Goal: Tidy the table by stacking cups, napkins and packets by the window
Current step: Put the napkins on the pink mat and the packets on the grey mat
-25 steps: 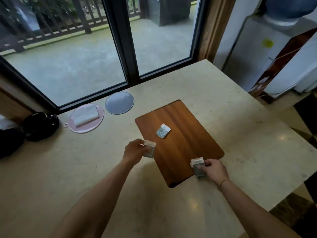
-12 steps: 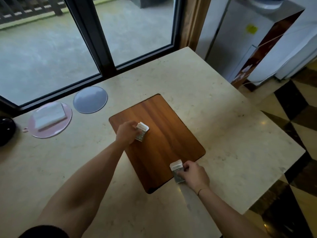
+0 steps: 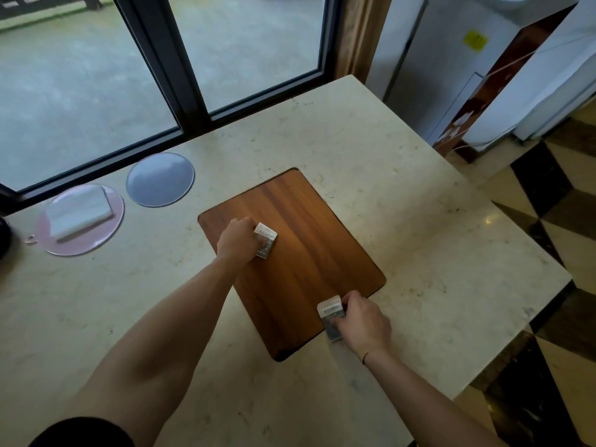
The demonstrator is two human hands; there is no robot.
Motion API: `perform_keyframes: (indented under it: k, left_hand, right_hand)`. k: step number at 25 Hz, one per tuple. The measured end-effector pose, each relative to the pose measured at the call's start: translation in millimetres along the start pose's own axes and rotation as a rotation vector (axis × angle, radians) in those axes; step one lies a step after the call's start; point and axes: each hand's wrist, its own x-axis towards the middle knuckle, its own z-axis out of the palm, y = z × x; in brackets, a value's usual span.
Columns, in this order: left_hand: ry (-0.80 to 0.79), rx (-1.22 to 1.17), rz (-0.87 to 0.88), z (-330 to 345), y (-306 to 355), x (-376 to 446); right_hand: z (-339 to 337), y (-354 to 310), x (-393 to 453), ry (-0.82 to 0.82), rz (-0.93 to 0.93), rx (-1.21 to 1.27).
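My left hand [image 3: 237, 240] grips a small white and grey packet [image 3: 266, 241] on the left part of the brown wooden board [image 3: 309, 253]. At the board's near right edge my right hand [image 3: 362, 324] pinches a second, similar packet [image 3: 330, 316], held upright just above the wood. A folded white napkin [image 3: 79, 212] lies on a pink round mat [image 3: 106, 233] by the window. Whether another packet lies under my left hand is hidden.
A grey round mat [image 3: 160, 179] sits beside the pink one along the window frame [image 3: 190, 124]. The cream marble table [image 3: 419, 221] ends at the right and near right, with a checkered floor [image 3: 548, 195] beyond. A dark object [image 3: 4, 235] shows at the far left edge.
My left hand carried its packet to the right onto the board, to where a loose packet lay; that loose packet no longer shows on its own. My right hand kept its packet at the board's edge.
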Motion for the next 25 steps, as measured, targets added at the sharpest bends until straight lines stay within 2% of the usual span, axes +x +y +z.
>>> perform_keyframes:
  k: [3, 6, 8, 11, 15, 20, 23, 25]
  left_hand:
    - [-0.053, 0.008, -0.068, 0.0, 5.2, 6.4]
    - [-0.142, 0.017, -0.103, -2.9, 5.8, 10.7]
    - [-0.139, 0.006, -0.093, -5.0, 4.2, 5.3]
    - [-0.104, -0.139, -0.091, -7.1, -0.2, -14.6]
    - [-0.098, -0.472, -0.299, -12.6, -25.3, -54.8]
    - [-0.045, -0.725, -0.485, -20.3, -80.7, -141.4]
    - [0.016, -0.817, -0.557, -23.9, -118.9, -194.8]
    - [0.057, -0.885, -0.588, -29.3, -142.2, -221.2]
  right_hand:
    - [0.4, -0.3, 6.2, -0.062, 0.012, 0.061]
    - [0.7, 2.1, 6.1, -0.045, -0.016, 0.07]
    - [1.4, 4.1, 4.8, -0.045, -0.02, 0.089]
    - [-1.0, 2.9, 1.4, -0.066, -0.023, 0.107]
    - [-5.3, -9.3, -4.3, -0.113, -0.072, 0.156]
    - [16.1, -59.5, -26.2, -0.306, -0.217, 0.314]
    - [37.2, -92.8, -43.6, -0.453, -0.175, 0.507]
    - [46.3, -112.6, -52.7, -0.464, -0.165, 0.564]
